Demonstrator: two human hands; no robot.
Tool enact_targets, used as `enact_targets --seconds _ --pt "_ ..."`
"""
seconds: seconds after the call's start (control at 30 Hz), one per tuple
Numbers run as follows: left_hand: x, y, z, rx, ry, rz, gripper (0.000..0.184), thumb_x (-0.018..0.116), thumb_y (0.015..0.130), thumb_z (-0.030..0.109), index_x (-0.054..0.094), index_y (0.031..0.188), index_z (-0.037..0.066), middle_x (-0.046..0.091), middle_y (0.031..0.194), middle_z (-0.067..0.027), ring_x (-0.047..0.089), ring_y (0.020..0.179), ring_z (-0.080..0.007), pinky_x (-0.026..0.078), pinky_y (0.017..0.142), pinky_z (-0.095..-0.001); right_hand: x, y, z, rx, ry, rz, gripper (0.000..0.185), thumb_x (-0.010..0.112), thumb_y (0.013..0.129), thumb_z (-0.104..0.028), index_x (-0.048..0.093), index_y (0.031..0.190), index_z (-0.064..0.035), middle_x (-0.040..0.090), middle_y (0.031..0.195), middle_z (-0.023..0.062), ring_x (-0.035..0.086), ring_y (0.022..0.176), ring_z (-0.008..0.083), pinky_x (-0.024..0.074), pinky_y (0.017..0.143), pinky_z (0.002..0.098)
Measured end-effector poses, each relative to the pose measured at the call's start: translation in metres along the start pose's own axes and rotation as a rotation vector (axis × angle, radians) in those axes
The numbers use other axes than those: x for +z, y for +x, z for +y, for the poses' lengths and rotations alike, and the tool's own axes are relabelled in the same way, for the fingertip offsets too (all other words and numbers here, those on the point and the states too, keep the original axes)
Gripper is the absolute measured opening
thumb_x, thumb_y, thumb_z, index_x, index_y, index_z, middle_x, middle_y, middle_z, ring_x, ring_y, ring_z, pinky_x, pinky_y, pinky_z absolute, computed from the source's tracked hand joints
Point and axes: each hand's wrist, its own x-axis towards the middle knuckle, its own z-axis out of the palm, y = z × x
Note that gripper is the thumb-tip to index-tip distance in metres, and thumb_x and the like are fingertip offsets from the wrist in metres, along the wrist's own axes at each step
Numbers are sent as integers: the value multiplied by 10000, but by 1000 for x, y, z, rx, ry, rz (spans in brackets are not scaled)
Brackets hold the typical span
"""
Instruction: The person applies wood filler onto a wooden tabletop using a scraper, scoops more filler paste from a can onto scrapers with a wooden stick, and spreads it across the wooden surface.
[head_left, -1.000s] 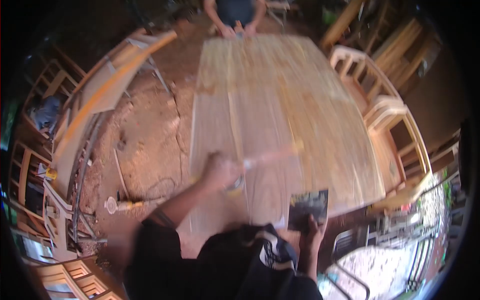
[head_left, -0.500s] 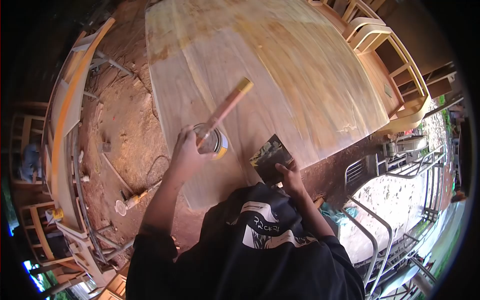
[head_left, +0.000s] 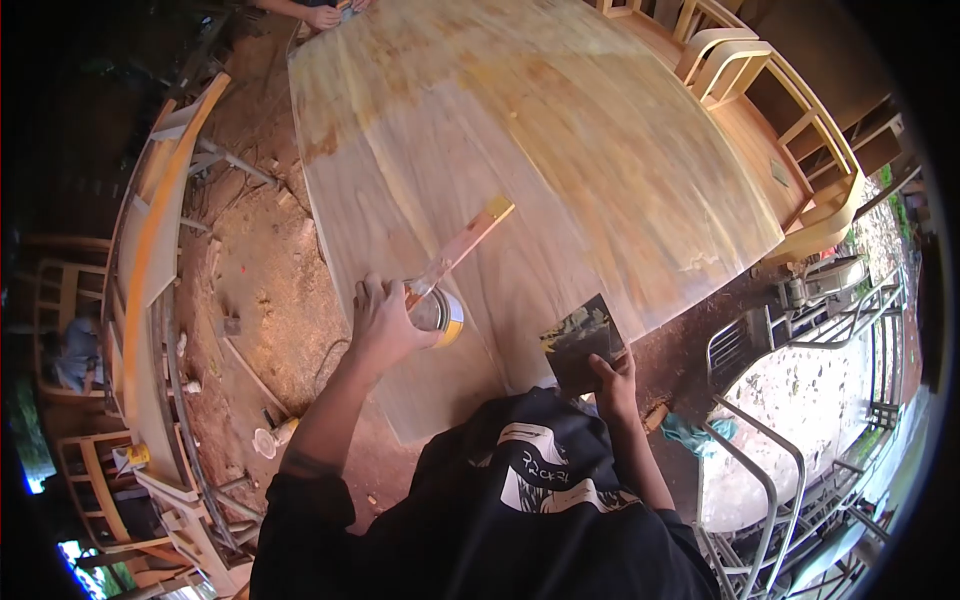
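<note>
My left hand (head_left: 388, 322) is wrapped round an open can (head_left: 440, 318) with a yellow and white label, over the near left part of a large wooden panel (head_left: 560, 130). A long flat stick (head_left: 470, 238) with a yellowish end slants up and right out of the can. In my right hand (head_left: 615, 380) is a dark square sheet (head_left: 580, 345) smeared with yellow, gripped by its lower right edge with the thumb on top, near the panel's front edge. The panel is pale on the near left and yellow-brown at the far side and right.
Wooden chair frames (head_left: 735, 70) stand beyond the panel's right edge. Metal frames (head_left: 770, 480) and a teal cloth (head_left: 700, 435) lie at the lower right. On the left are a long wooden piece (head_left: 140, 260) and a small pot (head_left: 264, 443). Another person's hands (head_left: 322, 16) are at the far left corner.
The can, stick and my left hand appear slightly lower and further right. The dark sheet has also shifted right and down in view. Another person's hands have come into view at the top.
</note>
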Motion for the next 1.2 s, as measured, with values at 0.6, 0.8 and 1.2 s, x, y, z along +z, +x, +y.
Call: enact_targets --seconds 0.6,0.8,1.2 --pt "-3 57 -86 -268 -447 76 551 782 618 300 538 918 -93 589 837 -189 596 764 -254 468 669 -355 13 -33 -43 13 76 13 468 538 785 52 391 1224 -14 555 1082 135 586 972 238 489 856 374" --pt "-21 28 -4 -147 -497 285 419 759 697 272 546 855 -52 576 723 -133 570 634 -220 457 577 -330 23 -40 -52 -52 155 0 440 567 811 3 404 1219 -17 551 1115 122 555 1032 228 460 893 376" --pt "28 -26 125 31 -1027 -177 326 795 659 170 506 733 39 464 622 22 417 571 -70 386 505 -252 72 -34 -65 33 238 -95 401 542 788 24 440 1174 -22 568 1097 142 586 988 250 497 843 398"
